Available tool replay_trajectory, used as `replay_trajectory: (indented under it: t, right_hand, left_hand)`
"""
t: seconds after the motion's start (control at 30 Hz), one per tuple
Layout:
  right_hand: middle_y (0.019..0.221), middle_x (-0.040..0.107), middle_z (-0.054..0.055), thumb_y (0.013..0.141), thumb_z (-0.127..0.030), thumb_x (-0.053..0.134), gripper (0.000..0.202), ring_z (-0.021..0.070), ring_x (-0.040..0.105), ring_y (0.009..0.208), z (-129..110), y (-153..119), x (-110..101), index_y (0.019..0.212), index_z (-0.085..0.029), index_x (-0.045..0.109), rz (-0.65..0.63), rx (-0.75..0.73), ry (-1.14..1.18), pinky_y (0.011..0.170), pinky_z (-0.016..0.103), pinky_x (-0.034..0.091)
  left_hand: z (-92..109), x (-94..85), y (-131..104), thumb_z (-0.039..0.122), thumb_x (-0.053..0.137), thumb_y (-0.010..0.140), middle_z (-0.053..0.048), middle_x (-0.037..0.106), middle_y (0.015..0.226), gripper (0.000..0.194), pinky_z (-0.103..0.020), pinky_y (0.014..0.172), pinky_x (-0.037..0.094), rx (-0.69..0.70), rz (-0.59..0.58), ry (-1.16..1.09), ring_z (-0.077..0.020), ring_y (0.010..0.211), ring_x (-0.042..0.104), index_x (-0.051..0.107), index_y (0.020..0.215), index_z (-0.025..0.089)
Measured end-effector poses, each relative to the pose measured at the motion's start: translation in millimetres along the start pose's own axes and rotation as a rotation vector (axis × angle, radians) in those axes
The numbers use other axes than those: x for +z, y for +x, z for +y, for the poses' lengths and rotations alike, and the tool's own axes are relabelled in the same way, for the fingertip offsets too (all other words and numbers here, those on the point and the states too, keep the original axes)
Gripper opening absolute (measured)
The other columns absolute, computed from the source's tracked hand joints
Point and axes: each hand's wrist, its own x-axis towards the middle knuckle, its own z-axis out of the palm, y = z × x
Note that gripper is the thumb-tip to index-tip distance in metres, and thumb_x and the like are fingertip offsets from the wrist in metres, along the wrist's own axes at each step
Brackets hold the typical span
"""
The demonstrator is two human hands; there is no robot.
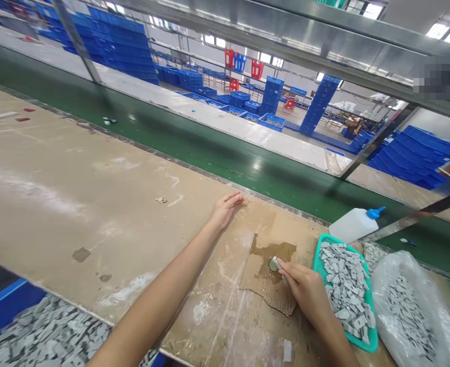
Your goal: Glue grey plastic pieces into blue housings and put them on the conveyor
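Observation:
My left hand point(228, 208) rests on its side near the far edge of the tabletop, beside the green belt. Its fingers are stretched out and hold nothing that I can see. My right hand point(303, 285) pinches a small pale grey plastic piece point(275, 260) between thumb and fingertips. That piece is at a small round dish or cap point(273, 266), whose contents I cannot make out. Beneath lies a torn sheet of cardboard point(257, 270) with a dark wet stain. Close by the right hand stands a green basket point(317, 255) full of similar grey pieces.
A white squeeze bottle point(349, 225) with a blue cap lies behind the basket. A clear plastic bag point(401, 306) of small parts sits at right. A blue crate point(6, 300) of grey pieces is at lower left. The green belt point(194, 142) runs along the far side.

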Motion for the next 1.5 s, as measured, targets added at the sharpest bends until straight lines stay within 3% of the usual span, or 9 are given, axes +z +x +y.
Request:
replay_trajectory:
  t: [0.3,0.63,0.87,1.3,1.5]
  right_hand:
    - [0.102,0.078,0.003,0.097,-0.019,0.054,0.033,0.0169,0.075,0.089,-4,3,-1,0.126,-0.025,0.068,0.010,0.031,0.028,0.078,0.023,0.058]
    - [0.104,0.078,0.003,0.098,-0.023,0.053,0.034,0.0171,0.075,0.091,-2,2,-1,0.129,-0.027,0.066,0.022,0.051,0.022,0.082,0.025,0.059]
    - [0.108,0.077,0.004,0.099,-0.025,0.051,0.032,0.0191,0.074,0.094,-1,2,-5,0.127,-0.026,0.067,0.058,0.127,0.135,0.079,0.028,0.060]
    - [0.091,0.079,0.005,0.097,-0.036,0.054,0.031,0.0176,0.071,0.070,-10,7,-17,0.116,-0.023,0.074,0.087,0.252,0.226,0.062,0.026,0.055]
    - [0.091,0.079,0.005,0.096,-0.037,0.056,0.029,0.0177,0.070,0.071,-11,9,-18,0.114,-0.024,0.075,0.076,0.252,0.250,0.063,0.026,0.056]
  left_hand:
    - [-1,0.1,4,0.015,0.090,0.055,-0.007,0.075,0.077,0.036,-0.032,0.092,0.056,0.007,-0.013,0.013,-0.0148,0.075,0.071,0.073,0.087,0.009]
    - [-1,1.0,4,0.016,0.088,0.058,-0.005,0.075,0.076,0.031,-0.033,0.096,0.055,0.014,-0.015,0.033,-0.0148,0.076,0.072,0.073,0.085,0.011]
    - [-3,0.4,3,0.016,0.087,0.060,-0.004,0.075,0.076,0.028,-0.035,0.098,0.055,0.022,-0.016,0.035,-0.0143,0.075,0.071,0.073,0.083,0.012]
    - [-2,1.8,3,0.018,0.085,0.063,-0.005,0.072,0.076,0.027,-0.038,0.099,0.052,0.018,-0.021,0.068,-0.0149,0.076,0.070,0.070,0.085,0.011]
    - [-2,2.0,3,0.024,0.083,0.065,-0.007,0.073,0.078,0.028,-0.040,0.096,0.053,0.052,-0.017,0.201,-0.0188,0.081,0.071,0.070,0.086,0.012]
